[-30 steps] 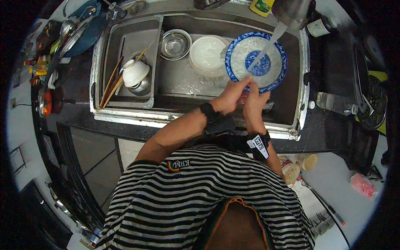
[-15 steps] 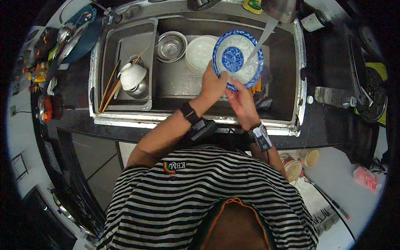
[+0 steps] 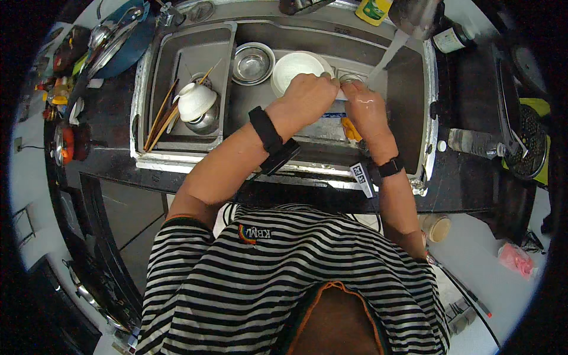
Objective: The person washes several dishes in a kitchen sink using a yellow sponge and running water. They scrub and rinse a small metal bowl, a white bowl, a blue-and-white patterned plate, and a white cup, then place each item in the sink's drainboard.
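Over the right basin of the sink (image 3: 408,112), my left hand (image 3: 307,97) and my right hand (image 3: 365,109) are close together, fingers closed on the blue-and-white bowl (image 3: 335,115). It is tipped nearly edge-on, so my hands hide most of it and only a strip of its blue rim shows. A stream of water (image 3: 390,56) falls just beyond my right hand, which looks wet. Left of my hands, white bowls (image 3: 294,66) are stacked on the basin floor beside nested metal bowls (image 3: 253,63). Something orange (image 3: 351,129) lies under my right wrist.
In the left basin, a white bowl (image 3: 196,102) leans on a metal vessel (image 3: 204,123), near several chopsticks (image 3: 161,121). A yellow pouch (image 3: 374,10) and a dark bottle (image 3: 451,39) stand behind the sink. To the right lies a clear plastic bottle (image 3: 473,142).
The bowl has turned from facing up, under the stream, to nearly edge-on. My right hand has moved from below the bowl to its far right side, its back now upward.
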Action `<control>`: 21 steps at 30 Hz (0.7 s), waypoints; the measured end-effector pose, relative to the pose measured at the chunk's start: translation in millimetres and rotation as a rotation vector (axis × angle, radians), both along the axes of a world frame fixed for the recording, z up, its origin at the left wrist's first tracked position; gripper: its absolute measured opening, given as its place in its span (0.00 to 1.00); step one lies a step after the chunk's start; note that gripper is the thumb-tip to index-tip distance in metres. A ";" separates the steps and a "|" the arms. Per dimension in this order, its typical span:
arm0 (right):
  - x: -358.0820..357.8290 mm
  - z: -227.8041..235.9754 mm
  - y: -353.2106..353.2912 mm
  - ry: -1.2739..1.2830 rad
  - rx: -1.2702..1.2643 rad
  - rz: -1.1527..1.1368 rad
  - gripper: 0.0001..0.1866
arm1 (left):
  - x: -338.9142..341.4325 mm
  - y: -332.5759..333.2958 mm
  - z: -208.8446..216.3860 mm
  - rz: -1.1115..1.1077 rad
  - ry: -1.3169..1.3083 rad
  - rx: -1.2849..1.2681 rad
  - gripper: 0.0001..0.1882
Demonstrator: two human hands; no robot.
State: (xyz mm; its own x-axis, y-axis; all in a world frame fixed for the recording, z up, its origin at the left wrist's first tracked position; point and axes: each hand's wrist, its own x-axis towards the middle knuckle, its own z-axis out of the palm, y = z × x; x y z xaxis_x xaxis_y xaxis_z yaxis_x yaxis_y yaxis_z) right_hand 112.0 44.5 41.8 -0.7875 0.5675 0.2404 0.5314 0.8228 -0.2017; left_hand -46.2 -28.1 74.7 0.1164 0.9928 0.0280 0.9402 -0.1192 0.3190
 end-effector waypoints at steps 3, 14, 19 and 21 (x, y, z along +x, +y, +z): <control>1.6 -7.2 -1.1 0.068 -0.013 -0.140 0.16 | -3.7 -3.6 -20.1 0.177 -0.359 0.321 0.25; 11.6 -37.9 -13.8 0.905 -1.427 -0.618 0.16 | 26.7 -47.8 -53.9 -0.043 -0.104 0.248 0.21; 16.5 -25.0 -14.4 0.770 -1.506 -0.644 0.20 | 24.0 -35.3 -55.7 -0.084 -0.082 0.113 0.14; 17.4 -21.8 -9.3 0.741 -1.521 -0.663 0.23 | 19.7 -27.0 -54.9 0.031 -0.301 0.090 0.10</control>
